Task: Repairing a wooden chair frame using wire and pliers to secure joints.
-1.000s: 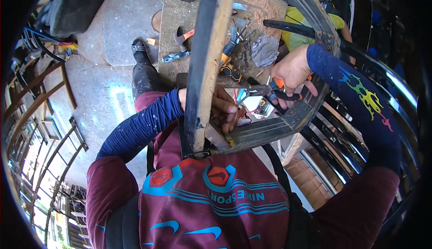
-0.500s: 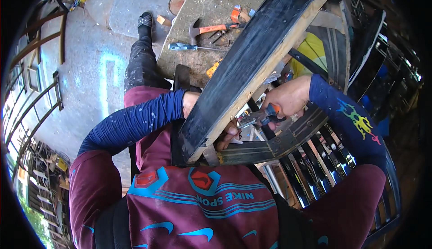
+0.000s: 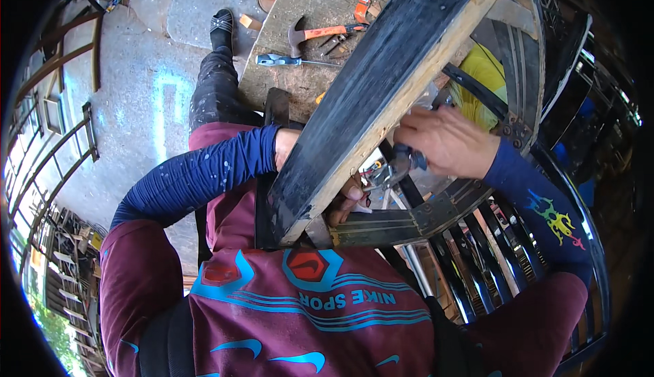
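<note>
A long black wooden beam (image 3: pixel 381 91) with a bare pale edge slants across the frame in front of me. My left hand (image 3: pixel 349 203) passes behind it; the wrist shows on the left side and bent fingers show past the pale edge. Those fingers are closed, but what they pinch is hidden. On the other side, my right hand (image 3: pixel 446 140) is curled over the dark handles of a metal tool that looks like pliers (image 3: pixel 392 172). The tool's tip points at the left fingertips, close to the beam's edge. A curved dark frame piece (image 3: pixel 381 228) lies below both hands.
Beyond the beam, a claw hammer (image 3: pixel 327 33) and a blue-handled screwdriver (image 3: pixel 279 59) lie on a worn board (image 3: pixel 272 87). A yellow object (image 3: pixel 480 84) sits behind the frame. Black slatted furniture (image 3: pixel 490 247) stands at right, and curved frames (image 3: pixel 61 63) stand at far left.
My right hand has turned and risen, its back now facing up over the tool's handles. The beam has shifted slightly in view. My left hand stays about where it was.
</note>
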The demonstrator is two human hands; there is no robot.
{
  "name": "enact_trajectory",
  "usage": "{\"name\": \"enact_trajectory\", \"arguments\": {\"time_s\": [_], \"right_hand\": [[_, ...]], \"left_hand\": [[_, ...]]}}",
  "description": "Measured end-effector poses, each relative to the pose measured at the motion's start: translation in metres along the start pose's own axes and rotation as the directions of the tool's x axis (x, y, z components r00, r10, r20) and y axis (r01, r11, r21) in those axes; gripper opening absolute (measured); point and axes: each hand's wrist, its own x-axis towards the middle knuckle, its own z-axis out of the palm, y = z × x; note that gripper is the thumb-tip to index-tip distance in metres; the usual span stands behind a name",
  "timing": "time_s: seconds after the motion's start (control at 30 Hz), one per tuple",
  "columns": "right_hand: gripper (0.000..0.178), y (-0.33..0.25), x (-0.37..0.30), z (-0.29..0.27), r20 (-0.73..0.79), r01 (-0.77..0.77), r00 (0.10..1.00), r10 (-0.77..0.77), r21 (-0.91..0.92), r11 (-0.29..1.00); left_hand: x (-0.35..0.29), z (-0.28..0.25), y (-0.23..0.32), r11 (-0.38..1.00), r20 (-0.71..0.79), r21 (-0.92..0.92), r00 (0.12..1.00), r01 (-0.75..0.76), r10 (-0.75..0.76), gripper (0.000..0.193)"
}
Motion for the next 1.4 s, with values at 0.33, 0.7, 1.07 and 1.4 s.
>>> {"name": "enact_trajectory", "arguments": {"time_s": [0.33,0.7,1.07,1.4], "right_hand": [[0.022,-0.008,0.000,0.011,-0.534,-0.141,0.822,-0.197,-0.527,0.838],[0.029,-0.009,-0.031,-0.027,0.078,-0.424,0.905,0.417,0.174,0.889],[0.045,-0.005,-0.031,-0.009,-0.082,-0.137,0.987,0.137,0.001,0.991],[0.049,-0.077,-0.039,0.021,-0.344,-0.502,0.805,0.483,0.039,0.864]], "left_hand": [[0.003,0.001,0.002,0.999,0.035,-0.038,0.999,-0.024,0.025,0.029],[-0.003,0.004,0.005,0.997,0.019,0.059,0.999,-0.050,0.049,0.032],[-0.001,-0.005,-0.003,0.998,0.047,-0.012,0.997,-0.059,0.059,0.029],[-0.002,-0.002,0.005,0.980,0.012,0.173,0.995,-0.097,0.096,0.033]]}}
